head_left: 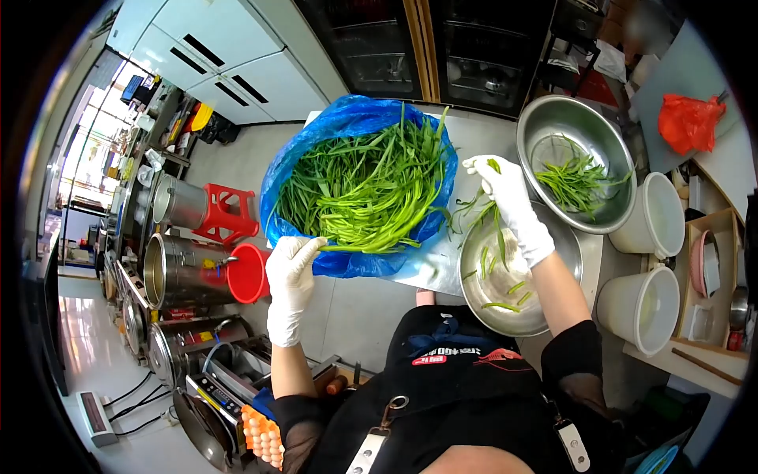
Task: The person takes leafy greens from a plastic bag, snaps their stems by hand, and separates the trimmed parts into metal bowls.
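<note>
A blue plastic bag [272,178] lies open before me, heaped with long green stems and narrow leaves that look like water spinach [363,182]. My left hand [294,272], in a white glove, is closed at the bag's near left edge, pinching a stem end. White-gloved too, my right hand [512,201] is closed on a leafy water spinach sprig [496,221], which hangs over the near steel bowl [517,320]. Several short cut pieces of stem [501,306] lie in that bowl. A second steel bowl [553,118] behind it holds a pile of leafy pieces [576,183].
Two white buckets [659,213] stand right of the bowls. A red plastic bag [691,122] sits on the counter at far right. On the left are a red stool [225,213], a red bucket [249,274], large steel pots [185,272] and an egg tray [262,437].
</note>
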`<state>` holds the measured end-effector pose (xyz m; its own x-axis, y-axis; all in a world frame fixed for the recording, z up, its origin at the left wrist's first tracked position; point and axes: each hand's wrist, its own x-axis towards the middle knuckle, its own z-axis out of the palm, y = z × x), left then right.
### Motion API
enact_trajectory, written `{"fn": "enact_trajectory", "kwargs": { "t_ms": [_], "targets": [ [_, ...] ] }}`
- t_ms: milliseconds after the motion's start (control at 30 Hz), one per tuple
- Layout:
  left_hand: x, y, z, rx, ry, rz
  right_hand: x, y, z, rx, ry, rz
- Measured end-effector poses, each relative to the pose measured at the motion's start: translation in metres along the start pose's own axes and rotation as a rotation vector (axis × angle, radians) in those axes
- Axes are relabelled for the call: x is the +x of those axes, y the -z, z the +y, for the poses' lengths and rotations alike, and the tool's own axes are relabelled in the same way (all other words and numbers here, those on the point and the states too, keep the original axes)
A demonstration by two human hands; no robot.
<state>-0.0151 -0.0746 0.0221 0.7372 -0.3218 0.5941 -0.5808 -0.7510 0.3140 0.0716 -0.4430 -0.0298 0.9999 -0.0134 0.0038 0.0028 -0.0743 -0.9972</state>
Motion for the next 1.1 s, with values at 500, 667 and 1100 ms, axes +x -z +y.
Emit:
{"fn": "enact_trajectory", "kwargs": {
  "t_ms": [500,667,1100],
  "targets": [
    [0.002,-0.023,0.016,-0.300,0.249,-0.040,-0.054,-0.059,-0.007,-0.795,0.788,-0.145],
    [-0.005,-0.043,0.020,-0.320,0.435,-0.174,-0.031,-0.044,0.019,-0.150,0.305,-0.042],
    [0.026,-0.060,0.052,-1.102,0.876,-0.416,-0.064,-0.080,-0.018,-0.722,0.914,-0.101]
  ]
}}
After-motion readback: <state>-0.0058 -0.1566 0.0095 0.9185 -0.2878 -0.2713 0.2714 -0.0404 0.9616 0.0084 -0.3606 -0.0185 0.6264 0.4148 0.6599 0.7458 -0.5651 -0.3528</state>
